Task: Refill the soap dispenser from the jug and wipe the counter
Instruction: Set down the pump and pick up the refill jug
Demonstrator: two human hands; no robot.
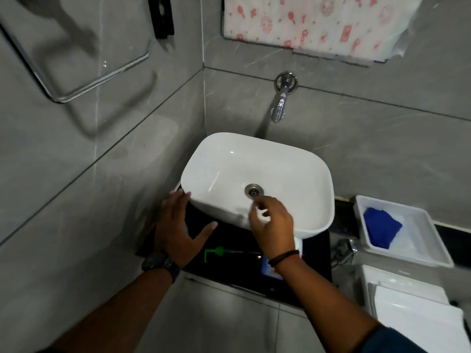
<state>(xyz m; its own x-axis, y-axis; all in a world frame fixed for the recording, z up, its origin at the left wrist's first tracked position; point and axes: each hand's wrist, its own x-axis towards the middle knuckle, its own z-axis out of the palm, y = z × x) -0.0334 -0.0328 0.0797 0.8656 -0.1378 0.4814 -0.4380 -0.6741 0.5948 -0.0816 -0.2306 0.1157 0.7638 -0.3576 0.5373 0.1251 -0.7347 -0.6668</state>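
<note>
A green pump head [216, 251] with its thin tube lies flat on the black counter [229, 271] in front of the white basin [254, 164]. My left hand [178, 225] hovers open above the counter's left end, fingers spread near the basin's left corner. My right hand [272, 220] hangs over the basin's front rim with fingers loosely curled and nothing visible in it. Under my right wrist shows part of a white container with a blue label [269, 267]; most of it is hidden. A blue cloth [381, 229] lies in a white tray [433, 250] at the right.
A chrome tap [280, 103] sticks out of the grey tiled wall above the basin. A chrome towel rail [76, 80] hangs on the left wall. A small chrome valve [345, 248] sits right of the counter. White toilet tank lid [413, 309] at lower right.
</note>
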